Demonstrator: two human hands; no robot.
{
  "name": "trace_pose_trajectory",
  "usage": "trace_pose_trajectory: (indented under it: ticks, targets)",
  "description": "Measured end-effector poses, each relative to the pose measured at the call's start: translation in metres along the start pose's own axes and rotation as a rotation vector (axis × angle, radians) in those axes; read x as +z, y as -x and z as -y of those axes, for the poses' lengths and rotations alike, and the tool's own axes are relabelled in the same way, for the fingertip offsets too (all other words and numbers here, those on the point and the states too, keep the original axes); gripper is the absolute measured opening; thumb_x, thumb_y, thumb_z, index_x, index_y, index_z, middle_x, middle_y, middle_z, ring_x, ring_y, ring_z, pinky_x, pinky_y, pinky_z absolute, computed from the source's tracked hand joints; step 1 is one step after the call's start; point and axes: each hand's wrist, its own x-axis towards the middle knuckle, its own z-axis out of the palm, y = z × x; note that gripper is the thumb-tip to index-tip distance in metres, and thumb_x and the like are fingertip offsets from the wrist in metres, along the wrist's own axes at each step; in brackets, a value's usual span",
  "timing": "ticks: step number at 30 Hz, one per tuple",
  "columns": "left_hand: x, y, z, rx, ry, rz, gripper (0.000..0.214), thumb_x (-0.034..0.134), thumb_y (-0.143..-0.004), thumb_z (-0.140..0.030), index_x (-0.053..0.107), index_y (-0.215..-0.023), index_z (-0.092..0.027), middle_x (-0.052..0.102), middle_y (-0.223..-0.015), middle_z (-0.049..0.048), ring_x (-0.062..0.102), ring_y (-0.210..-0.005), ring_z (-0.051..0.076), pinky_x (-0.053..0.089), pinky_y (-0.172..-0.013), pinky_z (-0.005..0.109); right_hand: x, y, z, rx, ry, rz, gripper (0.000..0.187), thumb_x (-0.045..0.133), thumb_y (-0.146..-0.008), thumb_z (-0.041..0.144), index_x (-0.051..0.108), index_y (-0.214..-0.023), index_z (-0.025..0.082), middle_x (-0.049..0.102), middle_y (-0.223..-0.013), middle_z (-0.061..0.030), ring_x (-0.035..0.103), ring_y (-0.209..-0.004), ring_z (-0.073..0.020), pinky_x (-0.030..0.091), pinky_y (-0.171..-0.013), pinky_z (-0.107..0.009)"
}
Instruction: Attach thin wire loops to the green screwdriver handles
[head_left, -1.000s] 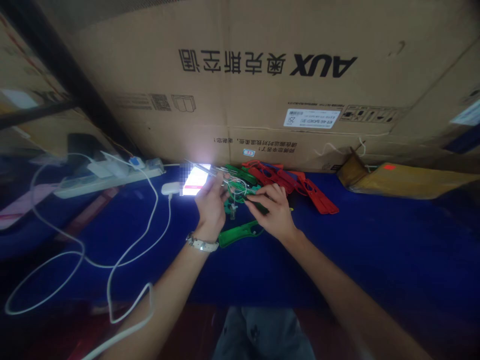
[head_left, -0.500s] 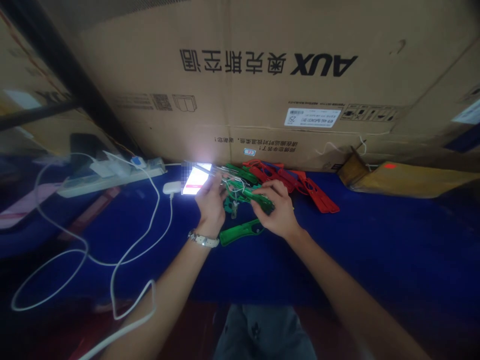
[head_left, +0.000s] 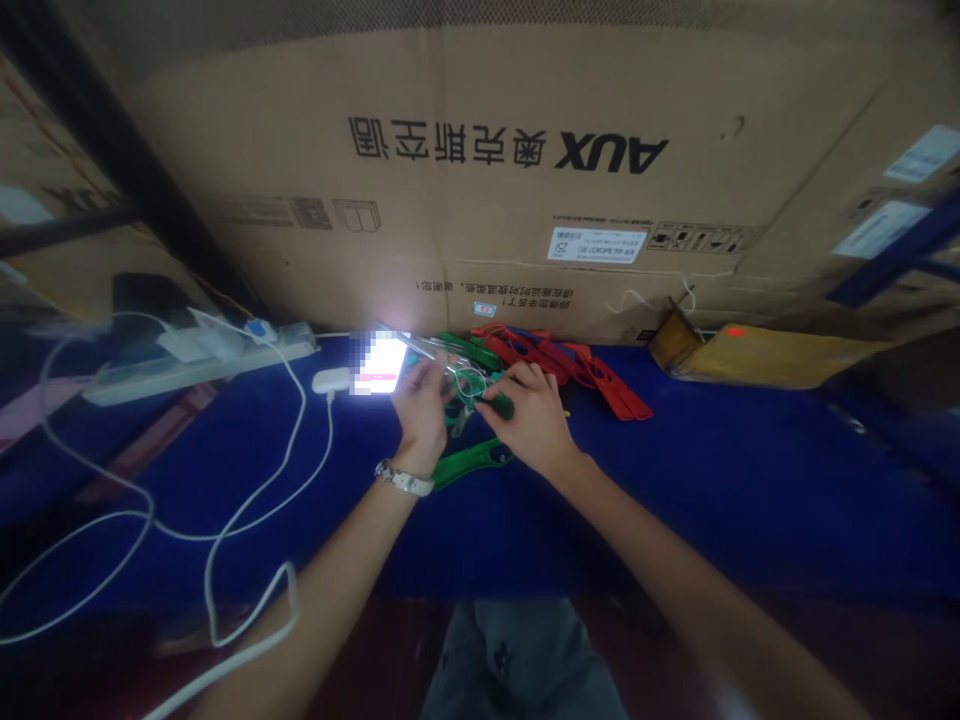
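Observation:
My right hand is closed on a green plastic piece, its end showing below the fingertips. Opposite it, my left hand has its fingers bent together beside thin silver rods; what they grip is hard to make out. A thin pale wire loop lies between the two hands. Just below them, a longer green plastic piece rests on the blue table cover. Behind the hands are more green pieces and a pile of red plastic pieces, partly overlapping.
A lit phone is left of my left hand, by a white charger plug. White cables loop over the left side from a power strip. A large cardboard box stands behind; a yellow envelope lies right.
My right hand has come closer to my left, covering more of the green piece. The whole view has shifted slightly, so the surroundings sit further left.

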Motion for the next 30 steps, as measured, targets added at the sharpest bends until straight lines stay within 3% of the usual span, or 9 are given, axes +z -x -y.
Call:
trace_pose_trajectory:
  ticks: [7,13,17,20,26,30]
  targets:
    - [-0.003,-0.006,0.004,-0.011,-0.020,0.000,0.035,0.090,-0.060,-0.041,0.069,-0.069,-0.014,0.072,-0.075,0.0029,0.062,-0.058,0.009,0.054,-0.058,0.021,-0.003,-0.005,-0.013,0.007,-0.119,0.008,0.007,0.072,-0.081,0.024,0.065,-0.080,0.022,0.068,-0.090,-0.0036,0.061,-0.093,-0.0236,0.042,-0.082,-0.039]
    - [-0.007,-0.015,0.010,-0.077,-0.170,0.070,0.042,0.091,-0.057,-0.045,0.066,-0.067,-0.013,0.074,-0.080,0.0077,0.065,-0.062,0.012,0.060,-0.060,0.027,0.009,-0.005,-0.051,0.238,-0.551,0.075,0.015,0.070,-0.078,0.034,0.063,-0.078,0.021,0.065,-0.066,0.0005,0.058,-0.060,-0.0157,0.046,-0.062,-0.030]
    - [-0.009,-0.024,0.014,-0.136,-0.387,0.109,0.039,0.087,-0.066,-0.044,0.065,-0.068,-0.012,0.065,-0.063,0.0026,0.064,-0.053,0.013,0.057,-0.050,0.024,0.017,-0.004,-0.069,0.356,-0.677,0.072,0.023,0.074,-0.073,0.041,0.068,-0.079,0.019,0.068,-0.068,-0.0019,0.062,-0.062,-0.0171,0.048,-0.062,-0.030]
    - [-0.012,-0.030,0.015,-0.134,-0.517,0.179,0.033,0.080,-0.077,-0.041,0.067,-0.076,-0.011,0.065,-0.065,0.0023,0.065,-0.053,0.014,0.058,-0.052,0.025,0.017,-0.002,-0.071,0.394,-0.729,0.049,0.024,0.073,-0.074,0.039,0.073,-0.085,0.018,0.074,-0.077,-0.0052,0.067,-0.070,-0.0191,0.052,-0.068,-0.031]
    - [-0.020,-0.034,0.012,0.038,-0.827,0.282,0.022,0.065,-0.090,-0.035,0.071,-0.097,-0.014,0.074,-0.080,0.0061,0.069,-0.063,0.018,0.059,-0.062,0.030,0.014,-0.001,-0.066,0.411,-0.769,0.031,0.023,0.070,-0.080,0.037,0.077,-0.095,0.021,0.078,-0.088,-0.0054,0.071,-0.076,-0.0211,0.056,-0.072,-0.033]
    - [-0.018,-0.025,0.004,0.434,-1.096,0.320,0.014,0.063,-0.090,-0.023,0.072,-0.098,-0.015,0.074,-0.096,0.0087,0.070,-0.078,0.021,0.058,-0.079,0.036,0.014,-0.001,-0.065,0.414,-0.762,0.032,0.025,0.069,-0.081,0.037,0.078,-0.097,0.020,0.078,-0.090,-0.0055,0.072,-0.079,-0.0218,0.056,-0.075,-0.034]
